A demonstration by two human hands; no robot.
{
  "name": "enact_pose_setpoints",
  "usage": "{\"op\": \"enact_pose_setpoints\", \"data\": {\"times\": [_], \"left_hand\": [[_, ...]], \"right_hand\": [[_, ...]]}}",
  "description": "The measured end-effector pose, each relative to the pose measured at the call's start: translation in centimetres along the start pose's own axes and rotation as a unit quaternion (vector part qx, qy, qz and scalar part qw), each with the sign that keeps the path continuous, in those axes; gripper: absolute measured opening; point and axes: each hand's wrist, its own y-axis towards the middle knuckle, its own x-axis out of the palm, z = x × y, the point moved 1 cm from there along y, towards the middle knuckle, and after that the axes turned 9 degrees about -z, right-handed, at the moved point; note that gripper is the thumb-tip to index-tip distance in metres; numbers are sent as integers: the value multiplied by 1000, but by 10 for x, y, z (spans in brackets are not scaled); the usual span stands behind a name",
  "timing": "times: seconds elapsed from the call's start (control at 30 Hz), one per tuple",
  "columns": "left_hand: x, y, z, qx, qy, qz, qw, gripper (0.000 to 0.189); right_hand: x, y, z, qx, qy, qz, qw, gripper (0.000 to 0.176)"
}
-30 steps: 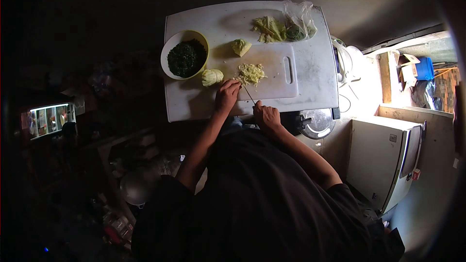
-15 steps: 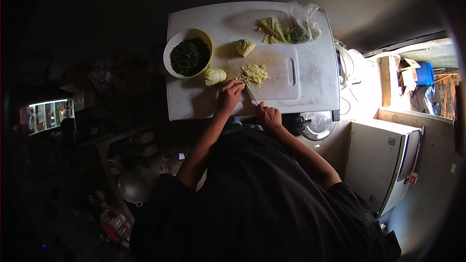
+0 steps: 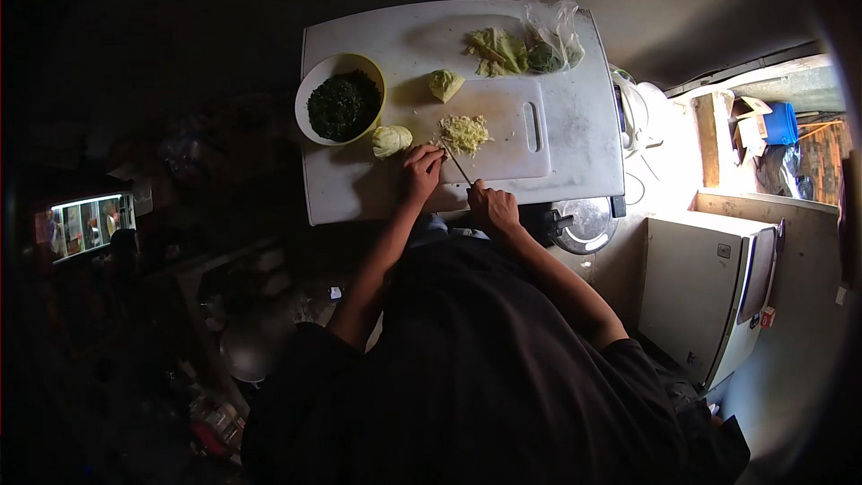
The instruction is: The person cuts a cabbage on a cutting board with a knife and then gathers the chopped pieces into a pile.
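Note:
My right hand [image 3: 494, 207] is wrapped round the handle of a knife [image 3: 459, 166], its blade pointing up and left across the near edge of the white cutting board [image 3: 505, 163]. Close to the blade tip, my left hand [image 3: 421, 171] has its fingers curled down at the board's left edge, on a piece of cabbage that they mostly hide. Pale shredded cabbage [image 3: 465, 133] lies in a small heap just beyond the blade. One cabbage chunk [image 3: 392, 141] sits left of the board, and another cabbage chunk [image 3: 445, 85] rests at its far left corner.
A white and yellow-green bowl [image 3: 382, 101] holds dark chopped greens [image 3: 344, 106] at the table's left. Loose outer leaves [image 3: 496, 51] and a clear plastic bag [image 3: 558, 36] lie at the back. A lidded pot [image 3: 588, 226] and a white fridge [image 3: 690, 292] stand to the right.
The whole view has shifted slightly, moving the table a little left and up. Both hands stay close to their places, the knife still in my right hand. The shredded heap looks much the same.

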Motion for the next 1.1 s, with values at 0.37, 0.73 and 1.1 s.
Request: {"op": "enact_pose_setpoints", "data": {"times": [0.37,0.73,1.1], "left_hand": [[1,0,1,4,10,26,1000,16],[-2,1,5,12,11,27,999,11],[0,0,3,13,0,35,999,10]], "right_hand": [[-67,1,-13,3,108,-106,988,24],[-2,15,-13,-40,80,14,996,45],[10,10,-7,-38,36,-3,999,45]]}}
